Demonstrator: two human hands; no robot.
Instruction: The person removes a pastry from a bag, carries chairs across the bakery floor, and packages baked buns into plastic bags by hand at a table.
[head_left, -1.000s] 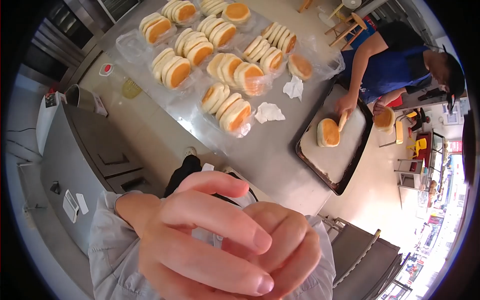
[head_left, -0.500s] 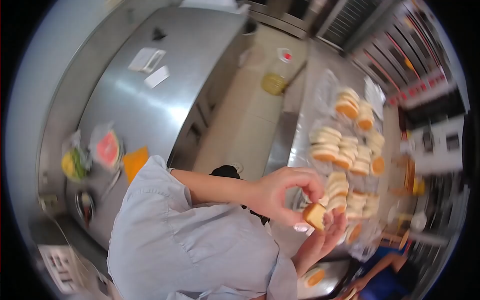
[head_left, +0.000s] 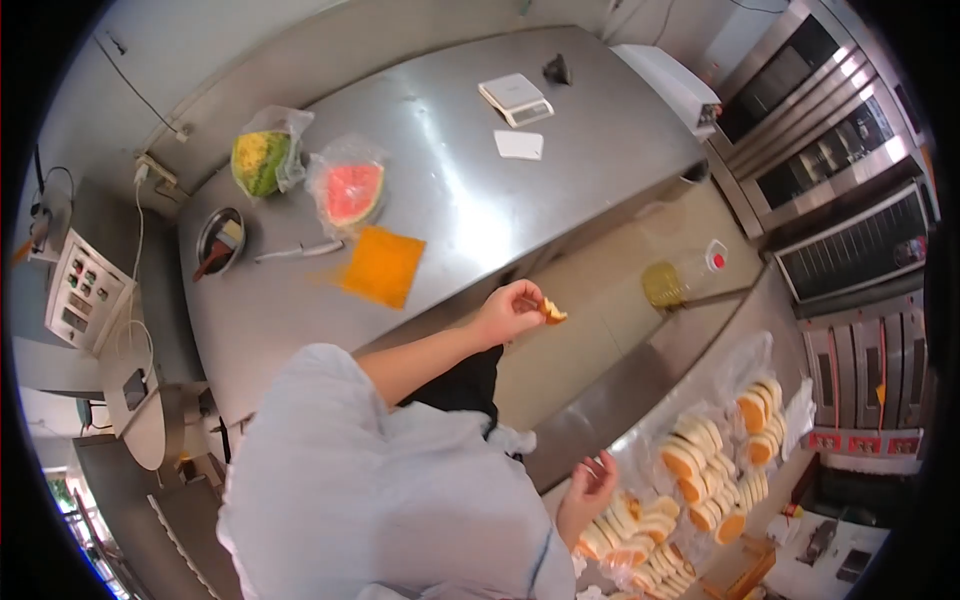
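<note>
Between the thumb and fingers of my left hand [head_left: 508,312] is a small torn piece of bread [head_left: 552,311], pale inside with a golden-brown crust. The hand is over the gap between two steel tables. My right hand [head_left: 592,490] is lower down, beside the bread table, its fingers loosely curled and apart with nothing visible in them. Close to it lie rows of sliced bread rolls [head_left: 610,530], white-sided with orange-brown crusts. More stacked rolls [head_left: 692,447] sit on clear plastic farther along that table.
The steel table [head_left: 590,130] holds a cut watermelon [head_left: 354,192], a yellow-green melon [head_left: 262,160], a knife [head_left: 298,251], an orange square [head_left: 384,266], a bowl [head_left: 220,240] and a scale [head_left: 516,99]. An oil jug [head_left: 662,284] stands on the floor. Ovens [head_left: 820,130] line the far side.
My view has swung left toward the steel table. My hands have separated: the left moved away carrying the bread piece, while the right came off it and stayed near the rolls.
</note>
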